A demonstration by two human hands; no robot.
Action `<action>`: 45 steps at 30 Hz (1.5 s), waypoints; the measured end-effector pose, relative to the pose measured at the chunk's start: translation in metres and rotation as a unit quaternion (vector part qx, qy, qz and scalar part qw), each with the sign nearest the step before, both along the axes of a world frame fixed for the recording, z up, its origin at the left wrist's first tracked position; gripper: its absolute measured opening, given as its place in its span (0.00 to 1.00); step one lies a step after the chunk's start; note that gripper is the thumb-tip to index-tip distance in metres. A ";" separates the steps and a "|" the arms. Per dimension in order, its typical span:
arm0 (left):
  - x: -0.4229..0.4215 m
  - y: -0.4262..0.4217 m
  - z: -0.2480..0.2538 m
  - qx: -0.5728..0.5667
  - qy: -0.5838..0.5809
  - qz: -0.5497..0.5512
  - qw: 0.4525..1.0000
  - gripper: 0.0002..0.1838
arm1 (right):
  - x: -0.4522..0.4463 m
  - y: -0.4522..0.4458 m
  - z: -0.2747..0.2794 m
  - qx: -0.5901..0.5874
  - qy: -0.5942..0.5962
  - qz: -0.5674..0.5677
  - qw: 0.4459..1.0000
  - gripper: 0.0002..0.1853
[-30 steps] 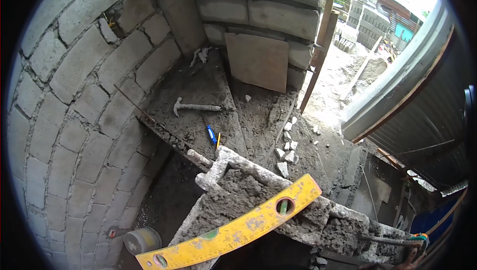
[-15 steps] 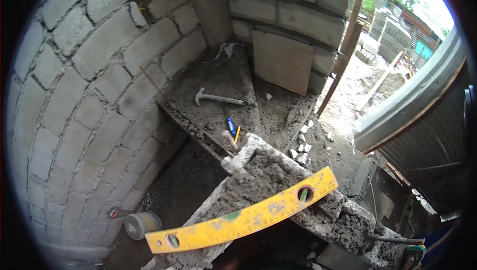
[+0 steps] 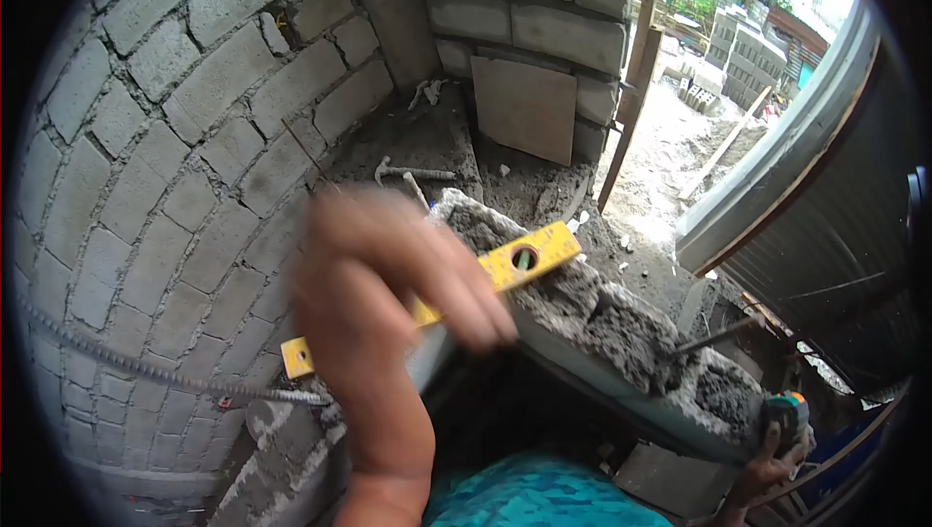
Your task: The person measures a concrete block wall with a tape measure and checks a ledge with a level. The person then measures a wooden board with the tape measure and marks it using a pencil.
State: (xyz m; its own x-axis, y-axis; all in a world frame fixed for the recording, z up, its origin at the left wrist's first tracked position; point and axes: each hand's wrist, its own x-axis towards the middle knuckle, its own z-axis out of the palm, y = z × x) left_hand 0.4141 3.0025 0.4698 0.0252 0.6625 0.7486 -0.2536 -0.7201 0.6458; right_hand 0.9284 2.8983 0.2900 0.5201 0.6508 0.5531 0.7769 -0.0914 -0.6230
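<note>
My left hand (image 3: 388, 275), smeared by motion, is over the yellow spirit level (image 3: 534, 257), thumb and fingers apart. I cannot tell whether it touches the level. The level lies across the top of a concrete block wall with mortar-filled hollows (image 3: 626, 338); my hand hides its middle. At the lower right, my right hand (image 3: 767, 464) is closed around a small boxy teal-and-dark object (image 3: 784, 417) with an orange patch, at the far end of the block wall.
A hammer (image 3: 416, 173) lies on the dirt ledge behind the blocks. One ribbed steel bar (image 3: 165, 369) crosses the left side, and another bar (image 3: 716, 336) sticks out at the right. A tile (image 3: 524, 110) leans on the back wall. Corrugated metal sheeting (image 3: 815, 236) stands at the right.
My left hand has come into view over the level. My right hand now shows at the lower right with the boxy object. The view has shifted, bringing in the bar on the left.
</note>
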 end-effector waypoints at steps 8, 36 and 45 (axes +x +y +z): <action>-0.188 0.186 0.132 -0.107 -0.214 0.235 0.942 0.12 | -0.001 0.006 0.006 0.052 0.187 0.070 0.979 0.27; -0.261 0.327 -0.422 -0.398 0.765 0.070 0.501 0.26 | 0.028 0.003 0.012 -0.041 0.019 -0.131 0.990 0.27; -0.235 0.299 -0.504 -0.488 0.706 0.173 0.483 0.23 | -0.006 0.038 0.030 0.010 0.161 -0.104 0.981 0.27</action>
